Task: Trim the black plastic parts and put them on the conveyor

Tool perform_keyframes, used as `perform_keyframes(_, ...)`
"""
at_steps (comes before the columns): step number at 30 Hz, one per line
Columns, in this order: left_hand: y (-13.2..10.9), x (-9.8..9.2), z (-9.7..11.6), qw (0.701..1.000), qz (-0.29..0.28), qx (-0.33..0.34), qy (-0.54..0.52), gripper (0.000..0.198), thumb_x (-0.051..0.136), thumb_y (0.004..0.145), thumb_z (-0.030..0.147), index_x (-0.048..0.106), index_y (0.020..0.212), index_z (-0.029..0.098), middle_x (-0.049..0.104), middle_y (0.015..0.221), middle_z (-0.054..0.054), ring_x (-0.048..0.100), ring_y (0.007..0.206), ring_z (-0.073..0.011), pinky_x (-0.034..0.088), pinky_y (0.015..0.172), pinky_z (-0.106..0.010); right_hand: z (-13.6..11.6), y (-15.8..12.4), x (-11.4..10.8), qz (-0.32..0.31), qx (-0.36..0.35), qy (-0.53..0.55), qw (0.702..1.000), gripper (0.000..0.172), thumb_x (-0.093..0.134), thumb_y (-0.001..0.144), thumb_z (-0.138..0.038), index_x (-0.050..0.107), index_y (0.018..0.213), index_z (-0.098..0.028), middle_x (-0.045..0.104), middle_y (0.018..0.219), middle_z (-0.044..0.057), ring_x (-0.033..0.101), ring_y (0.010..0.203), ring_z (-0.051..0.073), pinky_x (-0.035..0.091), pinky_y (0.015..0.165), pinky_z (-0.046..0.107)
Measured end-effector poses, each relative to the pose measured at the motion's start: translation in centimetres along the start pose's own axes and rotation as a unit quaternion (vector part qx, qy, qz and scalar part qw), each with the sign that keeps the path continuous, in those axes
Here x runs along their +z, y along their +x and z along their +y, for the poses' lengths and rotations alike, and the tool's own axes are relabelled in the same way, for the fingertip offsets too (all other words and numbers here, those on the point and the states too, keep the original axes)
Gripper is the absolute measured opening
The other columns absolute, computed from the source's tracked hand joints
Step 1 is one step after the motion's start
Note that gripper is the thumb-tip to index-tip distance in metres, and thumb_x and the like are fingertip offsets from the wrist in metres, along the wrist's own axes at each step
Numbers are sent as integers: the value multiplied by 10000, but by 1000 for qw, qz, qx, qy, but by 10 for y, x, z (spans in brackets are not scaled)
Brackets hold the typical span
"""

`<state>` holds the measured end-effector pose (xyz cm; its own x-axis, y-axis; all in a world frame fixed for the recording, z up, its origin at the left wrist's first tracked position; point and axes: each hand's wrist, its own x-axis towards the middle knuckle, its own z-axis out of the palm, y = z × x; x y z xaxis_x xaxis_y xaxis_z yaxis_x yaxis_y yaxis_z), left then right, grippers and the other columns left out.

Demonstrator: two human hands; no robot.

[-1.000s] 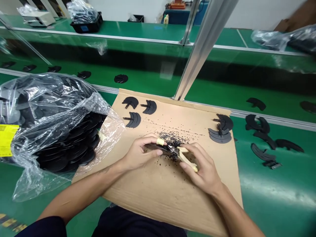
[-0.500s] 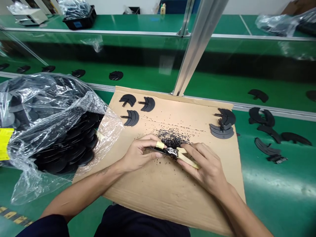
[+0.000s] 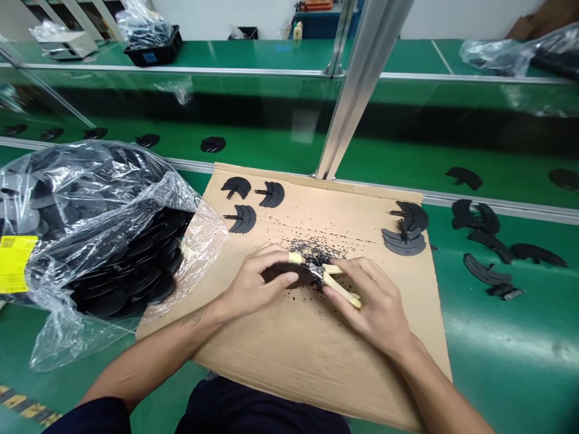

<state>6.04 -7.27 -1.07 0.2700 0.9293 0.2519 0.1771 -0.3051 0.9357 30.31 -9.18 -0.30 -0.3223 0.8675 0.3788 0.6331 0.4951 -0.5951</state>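
Between the thumb and fingers of my left hand (image 3: 257, 280) is a flat black disc (image 3: 289, 274), its face tilted up. A pale yellow wrap covers one fingertip of that hand. My right hand (image 3: 373, 301) grips small cutters (image 3: 341, 289) with cream-yellow handles; their metal jaws touch the disc's right edge. Whether the jaws are closed is too small to tell. Behind and beneath the cutters, a heap of tiny black bits (image 3: 319, 250) is scattered over the brown cardboard (image 3: 316, 355).
A clear plastic bag (image 3: 90, 199) full of black discs lies at the left. Several curved black pieces (image 3: 243, 219) rest on the cardboard's back left, others (image 3: 404, 241) at its right. More lie on the green table (image 3: 506, 349). A metal post (image 3: 357, 90) rises behind.
The disc has turned from nearly edge-on to showing its broad face. My right hand and the cutters have shifted slightly left. The whole view has shifted slightly.
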Motion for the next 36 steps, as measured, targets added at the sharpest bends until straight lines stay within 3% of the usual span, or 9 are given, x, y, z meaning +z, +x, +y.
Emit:
perform_keyframes(3, 3, -3, -4, 993, 63, -54, -81, 247, 752, 855, 351, 685, 1024, 185, 735, 979, -52, 682, 909, -176, 556, 820, -307, 0, 2, -4, 3, 76, 99, 992, 275, 625, 942, -383, 655, 1180, -249, 675, 981, 80, 630, 825, 214, 533, 712, 362)
perform_keyframes(5, 5, -2, -8, 982, 84, -85, -148, 305, 788, 821, 370, 618, 994, 186, 728, 952, -34, 690, 864, -157, 564, 779, -278, -2, 4, -6, -22, 100, 183, 978, 268, 590, 960, -425, 671, 1151, -256, 684, 1071, 89, 656, 938, 225, 553, 761, 354)
perform_keyframes(9, 4, 6, -14, 968, 54, -114, -219, 354, 833, 775, 334, 546, 921, 187, 704, 925, -18, 691, 839, -139, 563, 741, -244, -7, 3, -3, -84, 90, 295, 947, 320, 569, 960, -485, 689, 1151, -259, 638, 1272, 118, 610, 1201, 273, 558, 919, 406)
perform_keyframes(13, -4, 11, -12, 983, 7, -113, -145, 293, 766, 843, 283, 642, 1089, 184, 696, 1059, -67, 678, 967, -174, 567, 823, -287, -12, -2, 0, -80, 76, 280, 954, 337, 626, 927, -488, 691, 1169, -263, 616, 1260, 117, 625, 1146, 257, 551, 940, 418)
perform_keyframes(17, -5, 8, -12, 997, -11, -46, -67, 176, 724, 871, 218, 727, 1044, 183, 688, 1034, -78, 648, 988, -191, 549, 882, -326, -13, -2, -7, -87, 40, 307, 947, 377, 571, 945, -548, 690, 1161, -262, 635, 1227, 117, 638, 1109, 268, 543, 949, 449)
perform_keyframes(19, -3, 6, -13, 996, -7, -36, -80, 171, 729, 862, 192, 739, 1032, 178, 687, 1030, -77, 652, 991, -188, 548, 887, -317, -11, 0, -11, -49, 34, 286, 956, 362, 543, 968, -517, 673, 1176, -251, 661, 1153, 117, 646, 1071, 268, 561, 896, 437)
perform_keyframes(23, -2, 4, -11, 992, -20, -43, -118, 178, 721, 859, 159, 747, 1035, 164, 689, 1037, -83, 668, 992, -180, 560, 864, -285, -4, 2, -12, 23, -13, 108, 994, 321, 671, 915, -302, 625, 1224, -223, 666, 1083, 109, 646, 998, 249, 564, 838, 415)
perform_keyframes(27, -3, 4, -8, 992, -34, -13, -121, 188, 712, 863, 127, 757, 1039, 176, 706, 1021, -80, 666, 1000, -175, 548, 900, -288, 0, 2, -9, 8, -70, 30, 997, 391, 697, 895, -263, 577, 1262, -200, 662, 1091, 122, 649, 990, 254, 569, 815, 422)
perform_keyframes(36, -3, 4, -7, 993, -46, 26, -107, 196, 690, 875, 101, 760, 1039, 182, 729, 992, -86, 683, 959, -174, 569, 840, -291, 2, 1, -9, 4, -108, -21, 994, 389, 672, 928, -304, 556, 1275, -173, 668, 1051, 123, 646, 928, 234, 551, 744, 378)
